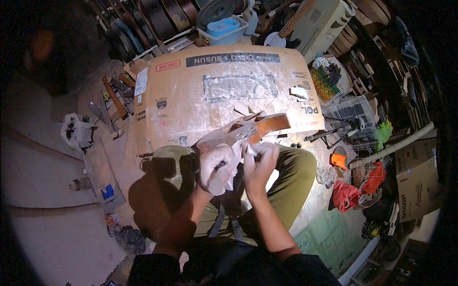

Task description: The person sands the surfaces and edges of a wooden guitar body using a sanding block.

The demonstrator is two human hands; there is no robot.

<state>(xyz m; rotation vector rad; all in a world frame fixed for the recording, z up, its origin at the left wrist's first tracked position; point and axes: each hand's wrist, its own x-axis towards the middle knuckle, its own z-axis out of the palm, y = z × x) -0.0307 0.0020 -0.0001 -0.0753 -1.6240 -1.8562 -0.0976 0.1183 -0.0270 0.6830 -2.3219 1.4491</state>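
Note:
A curved brown wooden piece (274, 125) with cut-outs, dusted white in parts, lies slanted above my lap; its exact kind is unclear. My left hand (216, 167), whitened with dust, is closed at its near left end. A pale, crumpled sheet (230, 181) hangs from the fingers, perhaps paper or cloth. Just under the wood's middle, my right hand (260, 162) has its fingers pinched together. Whatever is between those fingertips is too small to make out. Both forearms come up between my knees in green trousers (298, 174).
Beyond my knees lies a dusty flat cardboard sheet (186, 95) with a folded pale scrap (299, 92) on it. Wooden tools (114, 97) and a plastic bag (76, 131) are at left. A wire rack (353, 114), red cloth (346, 194) and a cardboard box (416, 178) crowd the right.

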